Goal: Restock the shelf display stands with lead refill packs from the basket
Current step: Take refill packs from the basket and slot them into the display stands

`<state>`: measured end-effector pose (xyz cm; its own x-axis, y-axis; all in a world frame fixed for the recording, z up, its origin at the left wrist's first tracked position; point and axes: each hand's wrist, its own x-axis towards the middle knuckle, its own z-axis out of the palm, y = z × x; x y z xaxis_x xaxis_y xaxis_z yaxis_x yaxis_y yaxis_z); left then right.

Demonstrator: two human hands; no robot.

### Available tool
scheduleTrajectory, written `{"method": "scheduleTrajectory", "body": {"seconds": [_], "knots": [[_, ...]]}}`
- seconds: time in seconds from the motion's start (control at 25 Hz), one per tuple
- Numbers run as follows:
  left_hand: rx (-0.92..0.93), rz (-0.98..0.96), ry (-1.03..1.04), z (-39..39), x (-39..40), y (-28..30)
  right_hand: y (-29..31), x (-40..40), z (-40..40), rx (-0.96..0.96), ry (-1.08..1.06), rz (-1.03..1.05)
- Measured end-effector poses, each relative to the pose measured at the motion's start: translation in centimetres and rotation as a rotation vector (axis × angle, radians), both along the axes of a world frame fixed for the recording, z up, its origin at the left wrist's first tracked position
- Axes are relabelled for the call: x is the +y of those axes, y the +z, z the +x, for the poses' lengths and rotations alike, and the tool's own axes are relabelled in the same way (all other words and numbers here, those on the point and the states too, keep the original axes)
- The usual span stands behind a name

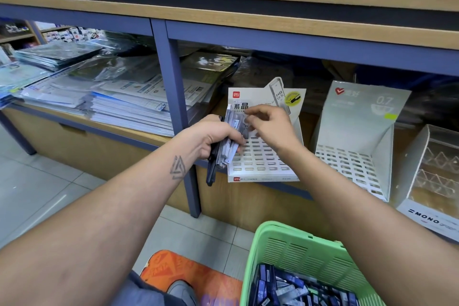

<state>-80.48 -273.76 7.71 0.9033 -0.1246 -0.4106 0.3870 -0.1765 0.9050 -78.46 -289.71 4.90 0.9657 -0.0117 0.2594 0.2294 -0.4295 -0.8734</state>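
Nearest the camera, between the forearms, a green basket [295,251] sits on the floor, its visible bottom covered with loose lead refill packs [293,288], so plenty of stock is left. Up at the shelf [248,32], the left hand [211,138] is curled round a fanned bundle of packs [229,136], held upright just in front of the left stand [263,159]. The right hand [269,124] reaches over to the bundle with thumb and forefinger pinched at the top of one pack, apparently picking it off, the other fingers loosely bent. Every slot that shows in the left stand's grid looks unfilled, and the 0.7 stand [357,156] to its right shows only bare slots too. Judging by that, restocking has barely begun: both stands are still to be filled
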Motion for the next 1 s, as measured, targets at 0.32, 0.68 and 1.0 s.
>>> {"method": "scheduleTrajectory", "body": {"seconds": [0.32, 0.68, 1.0], "knots": [[0.036, -0.109, -0.06, -0.3, -1.0, -0.1, -0.1, -1.4, -1.3, 0.356, 0.119, 0.457], [0.098, -0.142, -0.1, 0.0, -1.3, -0.1, -0.5, -1.7, -0.3, 0.328, -0.036, 0.445], [0.11, 0.012, -0.055, 0.1, -1.4, -0.3, -1.9, -2.8, 0.8, 0.217, -0.294, 0.49]]}}
